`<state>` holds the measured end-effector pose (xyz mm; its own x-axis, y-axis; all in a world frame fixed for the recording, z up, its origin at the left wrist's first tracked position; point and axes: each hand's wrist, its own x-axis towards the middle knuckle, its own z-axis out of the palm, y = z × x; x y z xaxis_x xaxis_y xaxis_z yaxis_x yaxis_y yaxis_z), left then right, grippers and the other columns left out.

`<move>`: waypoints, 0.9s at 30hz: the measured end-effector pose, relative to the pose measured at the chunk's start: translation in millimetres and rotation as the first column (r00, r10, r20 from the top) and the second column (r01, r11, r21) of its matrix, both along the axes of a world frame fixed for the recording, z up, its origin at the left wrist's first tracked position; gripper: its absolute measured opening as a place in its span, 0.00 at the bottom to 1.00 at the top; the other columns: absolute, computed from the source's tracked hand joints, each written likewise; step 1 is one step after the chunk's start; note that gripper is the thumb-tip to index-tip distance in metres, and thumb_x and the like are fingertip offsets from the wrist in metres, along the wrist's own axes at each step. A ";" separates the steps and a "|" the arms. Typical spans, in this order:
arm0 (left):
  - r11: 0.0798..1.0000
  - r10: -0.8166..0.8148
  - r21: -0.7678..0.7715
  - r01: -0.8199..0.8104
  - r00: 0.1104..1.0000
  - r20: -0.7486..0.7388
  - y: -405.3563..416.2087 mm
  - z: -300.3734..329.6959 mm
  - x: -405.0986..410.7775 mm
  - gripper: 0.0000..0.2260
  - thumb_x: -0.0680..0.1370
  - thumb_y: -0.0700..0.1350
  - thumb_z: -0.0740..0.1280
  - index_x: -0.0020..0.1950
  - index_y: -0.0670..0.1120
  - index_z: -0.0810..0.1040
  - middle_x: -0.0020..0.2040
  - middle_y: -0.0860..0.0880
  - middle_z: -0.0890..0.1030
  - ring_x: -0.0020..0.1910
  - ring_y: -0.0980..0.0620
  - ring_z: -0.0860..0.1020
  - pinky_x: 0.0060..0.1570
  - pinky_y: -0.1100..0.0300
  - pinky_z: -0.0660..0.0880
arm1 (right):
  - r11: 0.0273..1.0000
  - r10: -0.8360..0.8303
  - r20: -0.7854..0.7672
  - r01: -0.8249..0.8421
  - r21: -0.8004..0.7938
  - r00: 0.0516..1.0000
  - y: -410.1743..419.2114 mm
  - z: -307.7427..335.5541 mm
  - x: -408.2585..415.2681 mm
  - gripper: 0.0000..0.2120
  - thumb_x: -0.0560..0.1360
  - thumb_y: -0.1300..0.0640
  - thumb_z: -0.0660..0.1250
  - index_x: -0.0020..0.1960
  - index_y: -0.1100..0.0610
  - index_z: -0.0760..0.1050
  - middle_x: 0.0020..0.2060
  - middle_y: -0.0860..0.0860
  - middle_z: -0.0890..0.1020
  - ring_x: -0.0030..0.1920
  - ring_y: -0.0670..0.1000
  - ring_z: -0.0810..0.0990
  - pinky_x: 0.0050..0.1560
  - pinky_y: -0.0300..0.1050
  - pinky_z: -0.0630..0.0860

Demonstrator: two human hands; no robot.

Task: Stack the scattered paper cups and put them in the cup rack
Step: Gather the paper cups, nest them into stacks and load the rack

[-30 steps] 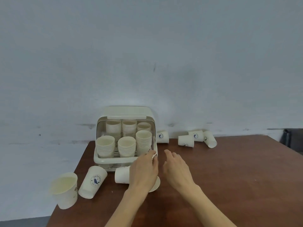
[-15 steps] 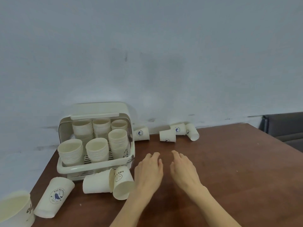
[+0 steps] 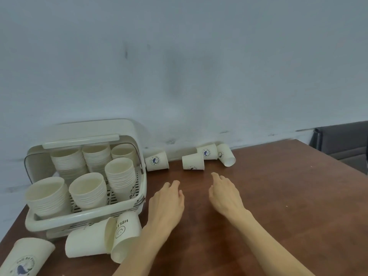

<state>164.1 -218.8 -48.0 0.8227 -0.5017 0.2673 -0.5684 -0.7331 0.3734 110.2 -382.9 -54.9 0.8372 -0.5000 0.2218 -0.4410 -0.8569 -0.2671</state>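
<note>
Head view looks down on a dark brown wooden table point(image 3: 278, 196) set against a pale grey-blue wall point(image 3: 199, 66). Both hands are out over the bare wood, palms down, holding nothing: the left hand point(image 3: 166, 204) has its fingers loosely together and slightly bent, the right hand point(image 3: 225, 193) has them relaxed and a little spread, pointing toward the far cups. Neither touches a cup.

My reading is that this is the gathering step, between pickups. Four small cream paper cups lie near the wall: one whale-printed cup point(image 3: 157, 161) just beside the rack, then a plain-faced cup point(image 3: 193, 161), a second printed cup point(image 3: 207, 152) and a tipped cup point(image 3: 226, 155) clustered together, the last two touching. Next likely calls for reaching forward, pinching a cup by its rim and nesting it into another.

Cream plastic cup rack point(image 3: 83, 218), rounded and slatted with its hinged lid up, holds several ribbed stacks of nested cups. Against its front wall lie a plain cream cup point(image 3: 87, 243) and a smiley-printed cup point(image 3: 124, 238), touching; a larger whale-printed cup point(image 3: 25, 257) lies at the lower left. Thin paper walls look light and easily crushed
</note>
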 end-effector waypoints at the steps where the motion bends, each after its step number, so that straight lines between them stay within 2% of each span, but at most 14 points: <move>1: 1.000 -0.005 0.020 0.004 1.000 0.008 -2.9 -0.8 3.8 0.15 0.82 0.50 0.53 0.67 0.52 0.69 0.55 0.51 0.75 0.51 0.47 0.78 0.43 0.56 0.70 | 1.000 -0.004 -0.002 0.004 0.002 1.000 -3.4 -1.4 6.3 0.18 0.79 0.58 0.55 0.68 0.57 0.65 0.56 0.54 0.76 0.58 0.56 0.74 0.53 0.49 0.71; 9: 0.981 -0.009 0.193 0.001 0.999 0.039 -26.4 -2.8 47.6 0.12 0.81 0.48 0.56 0.63 0.48 0.69 0.53 0.48 0.75 0.51 0.45 0.77 0.39 0.55 0.67 | 0.999 -0.054 -0.011 0.054 -0.009 0.998 -29.2 -14.3 60.5 0.09 0.77 0.60 0.56 0.56 0.59 0.68 0.50 0.57 0.78 0.52 0.60 0.76 0.47 0.51 0.69; 14: 0.969 -0.014 0.248 -0.005 0.997 0.076 -38.6 2.2 73.0 0.09 0.80 0.46 0.57 0.59 0.45 0.69 0.54 0.46 0.76 0.50 0.43 0.77 0.38 0.53 0.67 | 0.995 -0.094 -0.006 0.094 0.040 0.996 -41.2 -17.8 86.9 0.07 0.78 0.59 0.56 0.52 0.61 0.69 0.50 0.58 0.79 0.53 0.61 0.76 0.49 0.52 0.71; 17: 0.964 -0.001 0.264 -0.024 0.996 0.095 -47.1 2.0 85.2 0.12 0.80 0.45 0.58 0.62 0.44 0.68 0.55 0.45 0.76 0.52 0.42 0.77 0.39 0.53 0.67 | 0.990 -0.096 -0.015 0.097 0.097 0.995 -45.5 -20.0 99.8 0.08 0.78 0.58 0.56 0.52 0.61 0.70 0.51 0.60 0.79 0.53 0.62 0.76 0.50 0.53 0.72; 22: 0.943 0.023 0.325 -0.067 0.990 0.139 -60.2 -6.3 105.5 0.20 0.78 0.43 0.61 0.70 0.42 0.64 0.56 0.43 0.76 0.50 0.43 0.79 0.36 0.55 0.67 | 0.959 -0.122 0.024 0.112 0.259 0.992 -46.2 -22.8 113.7 0.11 0.76 0.59 0.56 0.54 0.62 0.73 0.51 0.61 0.79 0.54 0.63 0.76 0.44 0.48 0.67; 27: 0.921 0.033 0.379 -0.094 0.986 0.165 -68.1 -10.5 113.1 0.25 0.77 0.43 0.64 0.73 0.41 0.62 0.57 0.42 0.76 0.52 0.43 0.79 0.37 0.54 0.68 | 0.959 -0.129 0.108 0.096 0.267 0.986 -43.2 -25.5 116.0 0.07 0.76 0.59 0.57 0.46 0.60 0.73 0.46 0.60 0.80 0.48 0.62 0.76 0.41 0.48 0.66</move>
<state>277.2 -286.9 -58.5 0.8212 -0.5385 0.1889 -0.5431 -0.8391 -0.0312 226.2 -426.0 -80.4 0.7466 -0.6434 0.1692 -0.4803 -0.6973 -0.5321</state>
